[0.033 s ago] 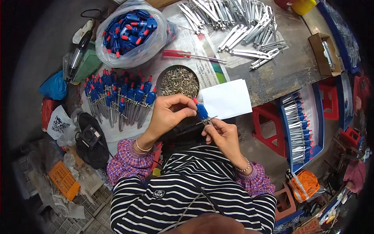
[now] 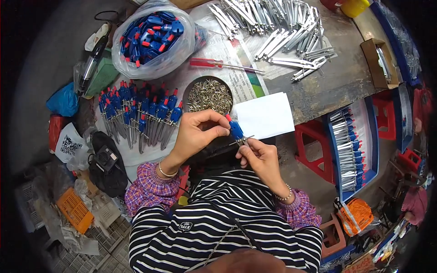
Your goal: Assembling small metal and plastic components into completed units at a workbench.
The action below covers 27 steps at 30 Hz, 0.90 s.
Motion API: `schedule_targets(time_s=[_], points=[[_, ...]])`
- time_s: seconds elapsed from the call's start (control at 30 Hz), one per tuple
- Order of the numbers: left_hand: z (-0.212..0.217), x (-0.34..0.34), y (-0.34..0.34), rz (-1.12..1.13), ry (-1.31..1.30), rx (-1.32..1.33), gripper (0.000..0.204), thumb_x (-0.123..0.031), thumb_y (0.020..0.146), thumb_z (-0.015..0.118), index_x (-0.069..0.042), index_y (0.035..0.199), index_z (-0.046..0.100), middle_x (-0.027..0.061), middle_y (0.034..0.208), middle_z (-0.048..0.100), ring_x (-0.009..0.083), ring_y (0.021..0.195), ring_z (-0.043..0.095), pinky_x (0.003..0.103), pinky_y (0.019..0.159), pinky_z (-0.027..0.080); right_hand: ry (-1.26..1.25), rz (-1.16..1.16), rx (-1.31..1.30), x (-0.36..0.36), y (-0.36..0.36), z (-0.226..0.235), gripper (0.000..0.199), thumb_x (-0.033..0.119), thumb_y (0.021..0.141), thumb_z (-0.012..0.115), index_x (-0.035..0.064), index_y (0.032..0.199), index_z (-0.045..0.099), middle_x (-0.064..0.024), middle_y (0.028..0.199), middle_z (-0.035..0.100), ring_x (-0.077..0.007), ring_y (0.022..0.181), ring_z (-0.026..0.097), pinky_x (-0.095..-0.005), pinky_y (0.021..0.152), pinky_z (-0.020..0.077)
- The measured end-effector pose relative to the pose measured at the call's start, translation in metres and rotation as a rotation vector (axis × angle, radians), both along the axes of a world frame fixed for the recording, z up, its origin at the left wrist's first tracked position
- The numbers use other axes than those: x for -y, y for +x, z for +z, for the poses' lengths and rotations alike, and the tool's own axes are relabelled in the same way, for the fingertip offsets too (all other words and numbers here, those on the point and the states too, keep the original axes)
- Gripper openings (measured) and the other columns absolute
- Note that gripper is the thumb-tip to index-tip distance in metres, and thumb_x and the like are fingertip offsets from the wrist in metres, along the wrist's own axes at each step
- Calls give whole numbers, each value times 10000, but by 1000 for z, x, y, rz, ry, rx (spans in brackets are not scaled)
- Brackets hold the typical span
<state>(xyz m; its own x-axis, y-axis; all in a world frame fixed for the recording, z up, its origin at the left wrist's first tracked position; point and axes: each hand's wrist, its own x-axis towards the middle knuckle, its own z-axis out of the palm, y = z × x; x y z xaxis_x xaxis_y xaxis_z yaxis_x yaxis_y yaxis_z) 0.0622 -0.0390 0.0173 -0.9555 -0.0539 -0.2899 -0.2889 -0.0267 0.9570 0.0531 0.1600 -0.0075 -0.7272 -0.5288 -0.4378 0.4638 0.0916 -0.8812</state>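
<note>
Left hand (image 2: 193, 136) and right hand (image 2: 259, 157) pinch one blue-handled compass (image 2: 236, 132) above the screw bowl (image 2: 210, 95); finished compasses (image 2: 136, 113) lie left, bare metal legs (image 2: 282, 32) and bagged blue handles (image 2: 150, 34) remain.

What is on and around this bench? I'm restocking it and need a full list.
bag of parts: one, clear with blue and red pieces, far left
finished tools: many, blue with metal legs, left of the bowl
bowl of screws: one, dark, centre
screwdriver: one, red handle, beyond the bowl
metal legs: many, silver, far right
white card: one, near edge
blue tray: one, right of the bench
left hand: holds blue part
right hand: pinches its metal end
</note>
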Motion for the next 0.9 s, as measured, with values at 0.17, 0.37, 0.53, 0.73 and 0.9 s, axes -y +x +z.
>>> schedule_targets(time_s=[0.17, 0.37, 0.53, 0.73, 0.9], points=[[4, -3, -3, -83, -293, -217, 141, 72, 664, 713, 2, 776, 664, 49, 824, 599, 82, 682, 550, 191, 588, 427, 47, 20, -82, -1, 2, -1, 135, 79, 876, 568, -46, 846, 609, -54, 673, 639, -63, 554, 581, -206, 495, 465], [6, -7, -2, -67, -378, -234, 145, 34, 632, 745, -22, 743, 670, 33, 783, 572, 69, 636, 516, 191, 519, 370, 58, 33, -120, -1, 4, 3, 125, 72, 870, 568, -44, 859, 614, -72, 674, 646, -82, 552, 600, -215, 486, 462], [3, -7, 0, -69, -408, -228, 143, 30, 626, 748, -24, 735, 673, 40, 783, 585, 74, 625, 519, 192, 513, 372, 59, 34, -144, 0, 5, 4, 122, 73, 868, 572, -41, 866, 615, -76, 669, 647, -86, 547, 605, -215, 481, 461], [3, -9, 0, -61, -468, -287, 138, 34, 622, 745, -22, 722, 669, 48, 771, 592, 73, 601, 514, 193, 491, 367, 119, 50, -282, 1, 6, 11, 105, 46, 869, 563, -40, 835, 611, -57, 658, 638, -71, 533, 583, -203, 482, 447], [2, -8, 1, -97, -477, -278, 193, 37, 625, 740, -23, 794, 668, 44, 770, 590, 72, 606, 509, 193, 507, 369, 145, 61, -431, -1, 10, 5, 118, 52, 845, 585, -11, 940, 617, -124, 641, 617, -214, 522, 622, -285, 459, 457]])
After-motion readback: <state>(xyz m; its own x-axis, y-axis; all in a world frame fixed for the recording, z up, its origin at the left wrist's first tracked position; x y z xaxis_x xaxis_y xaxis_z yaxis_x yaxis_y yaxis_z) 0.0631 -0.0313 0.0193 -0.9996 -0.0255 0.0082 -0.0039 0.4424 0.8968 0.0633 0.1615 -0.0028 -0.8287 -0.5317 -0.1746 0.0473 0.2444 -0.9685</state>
